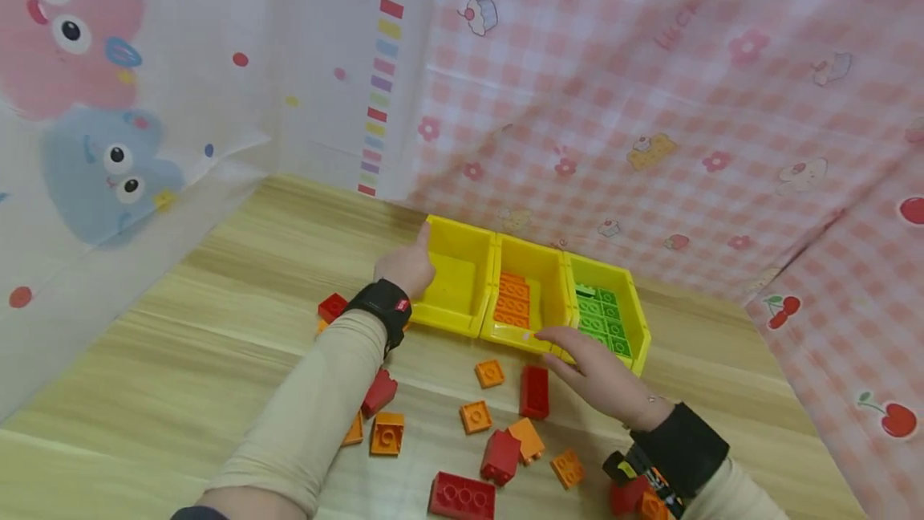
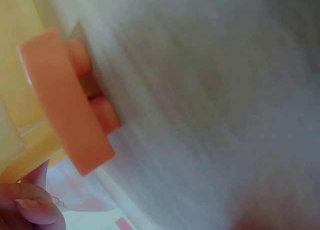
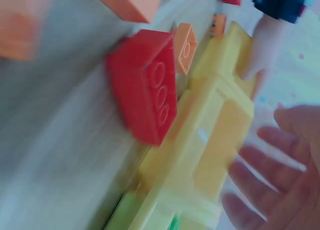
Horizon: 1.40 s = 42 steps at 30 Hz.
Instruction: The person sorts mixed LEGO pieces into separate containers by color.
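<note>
Three yellow bins [image 1: 487,333] stand joined in a row. My left hand [image 1: 406,267] is at the left bin's outer side, gripping its wall, with one finger stretched along the rim. Fingers [image 2: 35,205] of that hand bend at the yellow edge in the left wrist view. My right hand [image 1: 602,375] hovers, fingers spread and holding nothing, by the front of the middle and right bins. Orange bricks [image 1: 512,301] lie in the middle bin and green bricks [image 1: 602,319] in the right one. The left bin has a bare floor.
Loose red bricks [image 1: 534,392] and orange bricks [image 1: 489,374] lie scattered in front of the bins. Another red brick [image 1: 332,307] sits left of my left forearm. Patterned sheets [image 1: 577,103] hang behind and beside the wooden tabletop [image 1: 245,303].
</note>
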Tool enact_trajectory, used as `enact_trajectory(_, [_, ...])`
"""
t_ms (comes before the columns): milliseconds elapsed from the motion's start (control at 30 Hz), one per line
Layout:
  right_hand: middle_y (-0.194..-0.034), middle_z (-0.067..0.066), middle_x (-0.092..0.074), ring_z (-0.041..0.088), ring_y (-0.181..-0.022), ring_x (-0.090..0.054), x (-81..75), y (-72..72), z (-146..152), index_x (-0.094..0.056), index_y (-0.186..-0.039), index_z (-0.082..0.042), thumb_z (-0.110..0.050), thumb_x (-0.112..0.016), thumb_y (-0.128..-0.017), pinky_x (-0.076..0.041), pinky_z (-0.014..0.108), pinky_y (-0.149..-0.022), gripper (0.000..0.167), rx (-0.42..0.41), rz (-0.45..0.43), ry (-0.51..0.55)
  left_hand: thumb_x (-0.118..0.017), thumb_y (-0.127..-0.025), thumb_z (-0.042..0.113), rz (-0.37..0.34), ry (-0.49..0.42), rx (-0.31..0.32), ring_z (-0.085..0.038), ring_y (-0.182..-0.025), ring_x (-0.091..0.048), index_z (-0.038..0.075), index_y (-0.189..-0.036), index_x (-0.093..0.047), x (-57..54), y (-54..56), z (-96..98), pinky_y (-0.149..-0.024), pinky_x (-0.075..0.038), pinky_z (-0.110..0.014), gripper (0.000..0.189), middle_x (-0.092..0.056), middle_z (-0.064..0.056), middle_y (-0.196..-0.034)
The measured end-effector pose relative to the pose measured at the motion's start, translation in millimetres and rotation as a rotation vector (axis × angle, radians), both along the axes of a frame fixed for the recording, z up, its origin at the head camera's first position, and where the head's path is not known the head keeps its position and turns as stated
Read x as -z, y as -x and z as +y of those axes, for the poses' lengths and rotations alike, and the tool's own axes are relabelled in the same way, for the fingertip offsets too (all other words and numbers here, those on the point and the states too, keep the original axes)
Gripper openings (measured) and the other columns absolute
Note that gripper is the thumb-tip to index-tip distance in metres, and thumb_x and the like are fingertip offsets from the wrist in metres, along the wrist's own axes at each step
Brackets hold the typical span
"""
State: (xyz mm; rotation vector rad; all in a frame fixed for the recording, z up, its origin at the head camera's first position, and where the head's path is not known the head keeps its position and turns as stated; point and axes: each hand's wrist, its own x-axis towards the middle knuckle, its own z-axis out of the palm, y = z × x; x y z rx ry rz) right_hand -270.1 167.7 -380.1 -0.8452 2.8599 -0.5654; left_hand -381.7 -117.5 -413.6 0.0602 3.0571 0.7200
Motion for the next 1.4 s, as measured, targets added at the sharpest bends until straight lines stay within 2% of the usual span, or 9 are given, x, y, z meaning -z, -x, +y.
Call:
enact_trajectory(100, [-0.116, 0.005, -0.060, 0.020, -0.105, -0.056, 0.5, -15.2, 11.9, -0.058, -0.122, -0.007, -0.018, -0.059, -0.092, -0.046, 0.041, -0.087, 0.032, -0.037, -0.062, 0.002, -0.042, -0.093, 0.017, -0.011, -0.009, -0.006, -0.016, -0.042, -0.037, 0.017, -0.151, -0.004, -0.4, 3.3, -8.0, -0.042, -0.031, -0.030, 0.070, -0.043, -0.001, -0.052])
enact_trajectory(233, [-0.113, 0.001, -0.060, 0.017, -0.102, -0.056, 4.7, -32.8, 16.0, -0.060, -0.118, -0.009, -0.017, -0.065, -0.087, -0.047, 0.038, -0.086, 0.033, -0.122, -0.116, -0.096, -0.043, -0.092, 0.017, -0.015, -0.025, -0.005, -0.017, -0.043, -0.038, 0.017, -0.151, -0.004, -2.2, 5.3, -16.8, -0.043, -0.032, -0.031, 0.071, -0.044, -0.002, -0.053])
enact_trajectory(367, [-0.110, 0.000, -0.059, 0.013, -0.097, -0.056, 11.2, -44.8, 16.2, -0.063, -0.114, -0.010, -0.021, -0.073, -0.080, -0.049, 0.033, -0.083, 0.037, -0.218, -0.079, -0.203, -0.045, -0.092, 0.019, -0.004, -0.030, 0.003, -0.018, -0.044, -0.039, 0.015, -0.151, -0.004, -4.8, 5.6, -22.0, -0.043, -0.032, -0.031, 0.072, -0.045, -0.003, -0.054])
enact_trajectory(567, [-0.110, -0.005, -0.056, 0.005, -0.090, -0.052, 21.6, -52.7, 17.6, -0.063, -0.112, -0.017, -0.017, -0.076, -0.077, -0.048, 0.028, -0.080, 0.037, -0.211, -0.154, -0.277, -0.045, -0.092, 0.020, -0.005, -0.019, -0.005, -0.019, -0.045, -0.040, 0.016, -0.151, -0.004, -6.0, 5.3, -22.9, -0.044, -0.034, -0.031, 0.072, -0.045, -0.003, -0.055])
enact_trajectory(700, [-0.106, -0.005, -0.056, 0.006, -0.087, -0.053, 24.9, -54.1, 18.8, -0.065, -0.107, -0.017, -0.014, -0.076, -0.076, -0.049, 0.028, -0.077, 0.032, -0.223, -0.105, -0.291, -0.047, -0.092, 0.020, 0.002, -0.007, -0.010, -0.018, -0.044, -0.040, 0.015, -0.151, -0.006, -6.4, 6.2, -19.6, -0.044, -0.034, -0.031, 0.072, -0.044, -0.003, -0.054])
enact_trajectory(900, [-0.099, -0.007, -0.057, 0.006, -0.083, -0.053, 7.3, -53.9, 18.0, -0.064, -0.103, -0.014, -0.020, -0.078, -0.075, -0.049, 0.026, -0.073, 0.032, -0.196, -0.042, -0.233, -0.049, -0.092, 0.021, -0.004, -0.005, 0.005, -0.017, -0.044, -0.039, 0.015, -0.151, -0.006, -6.8, 8.5, -12.2, -0.043, -0.033, -0.030, 0.074, -0.045, -0.003, -0.054])
enact_trajectory(1000, [-0.100, -0.005, -0.059, 0.009, -0.085, -0.055, -9.3, -45.7, 10.4, -0.063, -0.108, -0.013, -0.024, -0.076, -0.077, -0.049, 0.028, -0.074, 0.036, -0.108, 0.011, -0.208, -0.049, -0.092, 0.022, -0.008, -0.001, 0.008, -0.017, -0.044, -0.039, 0.016, -0.151, -0.005, -8.1, 7.9, -9.4, -0.044, -0.033, -0.030, 0.074, -0.045, -0.003, -0.054])
enact_trajectory(1133, [-0.101, -0.001, -0.061, 0.014, -0.088, -0.058, -19.6, -19.4, -10.5, -0.062, -0.115, -0.009, -0.025, -0.072, -0.082, -0.049, 0.031, -0.075, 0.039, 0.025, 0.097, -0.140, -0.048, -0.092, 0.021, 0.011, 0.003, 0.003, -0.017, -0.044, -0.039, 0.015, -0.151, -0.006, -8.7, 4.8, -7.2, -0.043, -0.033, -0.030, 0.073, -0.045, -0.003, -0.054])
enact_trajectory(1400, [-0.113, 0.011, -0.058, 0.020, -0.092, -0.057, 2.8, 40.0, -42.2, -0.055, -0.127, -0.003, -0.020, -0.064, -0.089, -0.048, 0.035, -0.078, 0.043, 0.150, 0.101, -0.077, -0.047, -0.092, 0.018, 0.003, -0.013, -0.004, -0.017, -0.043, -0.037, 0.016, -0.151, -0.009, -4.9, -1.5, 2.8, -0.043, -0.031, -0.030, 0.071, -0.044, -0.003, -0.053])
